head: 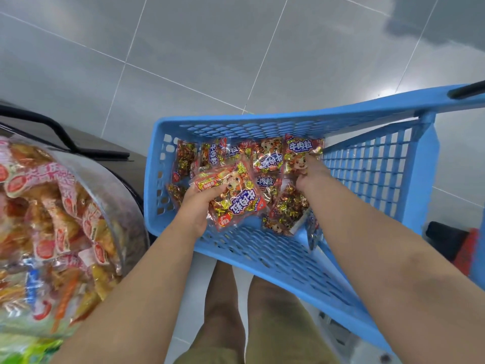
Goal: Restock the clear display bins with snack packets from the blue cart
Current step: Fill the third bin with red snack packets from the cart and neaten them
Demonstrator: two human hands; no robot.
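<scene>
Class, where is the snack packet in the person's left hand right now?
In the head view, the snack packet is gripped by the left hand inside the blue cart, over its near-left part, left of the right hand.

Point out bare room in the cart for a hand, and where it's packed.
Bare: the cart mesh between the packets and the near rim. Packed: the far half, packets overlapping, with left hand and right hand each gripping one.
</scene>
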